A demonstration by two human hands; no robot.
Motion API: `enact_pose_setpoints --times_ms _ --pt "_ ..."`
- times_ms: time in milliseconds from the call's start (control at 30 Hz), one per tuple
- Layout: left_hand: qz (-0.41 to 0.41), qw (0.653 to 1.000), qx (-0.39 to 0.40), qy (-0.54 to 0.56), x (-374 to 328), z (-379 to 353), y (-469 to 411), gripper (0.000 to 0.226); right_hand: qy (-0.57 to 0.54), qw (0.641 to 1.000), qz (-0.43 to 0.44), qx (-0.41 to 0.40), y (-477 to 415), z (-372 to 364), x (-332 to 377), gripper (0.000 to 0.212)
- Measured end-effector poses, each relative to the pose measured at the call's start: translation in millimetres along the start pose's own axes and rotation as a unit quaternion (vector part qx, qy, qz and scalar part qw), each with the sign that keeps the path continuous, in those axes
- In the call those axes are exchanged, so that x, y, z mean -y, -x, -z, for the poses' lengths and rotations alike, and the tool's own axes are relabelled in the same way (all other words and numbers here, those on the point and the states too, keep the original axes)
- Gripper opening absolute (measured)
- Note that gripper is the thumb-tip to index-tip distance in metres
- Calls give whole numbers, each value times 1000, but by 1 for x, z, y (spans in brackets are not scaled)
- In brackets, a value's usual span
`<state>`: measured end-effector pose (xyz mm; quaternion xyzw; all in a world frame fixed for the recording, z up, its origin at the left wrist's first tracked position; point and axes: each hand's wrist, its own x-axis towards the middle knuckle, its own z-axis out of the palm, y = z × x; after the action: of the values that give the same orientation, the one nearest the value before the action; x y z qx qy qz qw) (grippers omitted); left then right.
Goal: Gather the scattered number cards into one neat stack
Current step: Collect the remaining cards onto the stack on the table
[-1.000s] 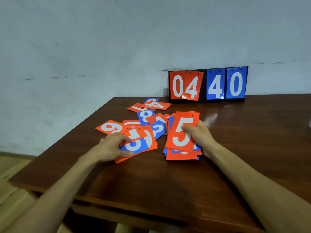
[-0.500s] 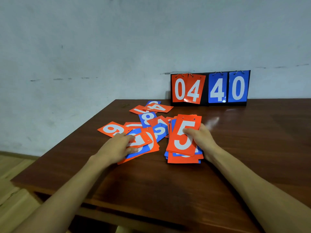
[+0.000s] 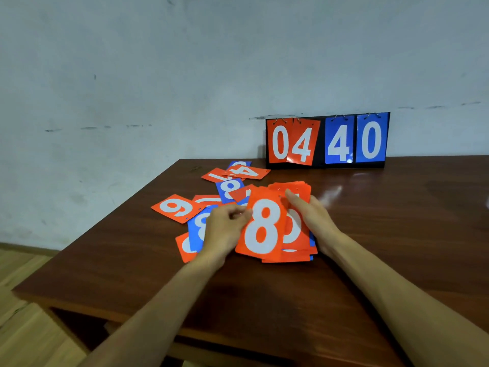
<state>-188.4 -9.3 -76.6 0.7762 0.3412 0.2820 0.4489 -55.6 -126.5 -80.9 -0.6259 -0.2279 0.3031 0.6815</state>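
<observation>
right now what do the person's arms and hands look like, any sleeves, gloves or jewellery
Both arms are bare for the whole length in view, with no sleeve edge visible on the left forearm or the right forearm. The left hand and right hand are ungloved. No watch, ring, band or marking shows on either.

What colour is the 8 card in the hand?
The 8 card is orange with a white number; head view.
</observation>
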Motion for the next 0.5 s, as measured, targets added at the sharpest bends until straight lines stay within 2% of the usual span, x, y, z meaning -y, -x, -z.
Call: enact_pose_setpoints --times_ms 133,200,300,367,500 --pt "-65 987 -2 -147 10 12 -3 31 97 995 19 -5 -3 0 -5 56" --pt "-89 961 3 -260 18 34 -7 43 103 994 1 -17 -5 0 -5 60" --pt "-48 904 108 -410 26 67 -6 68 79 996 -24 -22 -7 1 -5 57" --pt "-54 881 147 -447 29 76 -2 64 76 997 -27 -22 -6 -1 -3 51" --pt "-134 868 125 -461 21 70 9 38 74 996 -32 -27 -4 0 -1 40"
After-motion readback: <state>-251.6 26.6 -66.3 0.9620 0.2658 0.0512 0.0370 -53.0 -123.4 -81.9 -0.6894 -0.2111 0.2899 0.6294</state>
